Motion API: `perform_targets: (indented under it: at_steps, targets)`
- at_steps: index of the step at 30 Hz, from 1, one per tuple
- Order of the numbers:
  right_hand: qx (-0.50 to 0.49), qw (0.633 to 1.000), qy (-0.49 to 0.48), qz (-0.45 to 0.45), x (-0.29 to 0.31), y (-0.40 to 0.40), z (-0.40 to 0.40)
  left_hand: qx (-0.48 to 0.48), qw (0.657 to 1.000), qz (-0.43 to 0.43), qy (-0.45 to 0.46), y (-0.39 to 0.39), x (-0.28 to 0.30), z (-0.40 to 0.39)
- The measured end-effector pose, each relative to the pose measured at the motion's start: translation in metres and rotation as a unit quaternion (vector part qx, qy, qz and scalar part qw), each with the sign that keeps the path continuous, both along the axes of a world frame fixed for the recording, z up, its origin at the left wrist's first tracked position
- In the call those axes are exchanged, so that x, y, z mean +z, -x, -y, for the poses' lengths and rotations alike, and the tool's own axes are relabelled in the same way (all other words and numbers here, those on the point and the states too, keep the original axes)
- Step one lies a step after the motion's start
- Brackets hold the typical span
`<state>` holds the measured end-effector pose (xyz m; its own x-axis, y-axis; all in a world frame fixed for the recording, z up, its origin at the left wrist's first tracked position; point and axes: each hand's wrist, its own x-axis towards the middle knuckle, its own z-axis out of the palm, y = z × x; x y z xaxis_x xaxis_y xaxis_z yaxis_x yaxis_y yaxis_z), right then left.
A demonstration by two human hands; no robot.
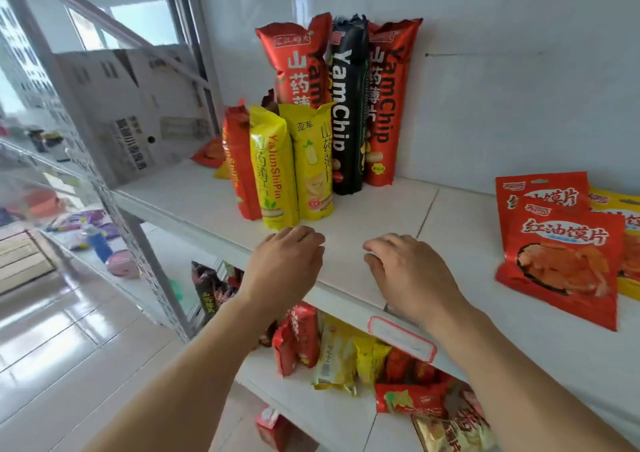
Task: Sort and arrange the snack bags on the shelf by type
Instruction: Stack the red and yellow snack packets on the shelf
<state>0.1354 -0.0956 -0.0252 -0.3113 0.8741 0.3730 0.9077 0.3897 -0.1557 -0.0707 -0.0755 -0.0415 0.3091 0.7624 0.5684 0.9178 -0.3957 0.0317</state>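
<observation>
White shelf [381, 209] carrying upright yam chip bags [311, 133] at the back, red flat bags [561, 254] lying far right, left hand [287, 264] and right hand [408, 271] hovering over the front edge, fingers loosely curled, holding nothing.

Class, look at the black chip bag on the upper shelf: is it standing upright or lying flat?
Upright. The black bag stands on its bottom end on the shelf, top edge up, between two tall red bags.
</observation>
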Motion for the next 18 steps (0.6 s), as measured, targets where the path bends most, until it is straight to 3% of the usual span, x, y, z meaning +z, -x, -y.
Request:
perform_targets:
  at_steps: [10, 18]
  targets:
    - [0.035, 0.996, 0.008, -0.087, -0.009, 0.213, -0.017, 0.083, 0.994, 0.059, 0.049, 0.198, 0.003, 0.007]
    - [0.039, 0.989, 0.041, -0.135, 0.001, 0.314, -0.077, 0.107, 0.986, 0.114, 0.051, 0.281, 0.014, -0.038]
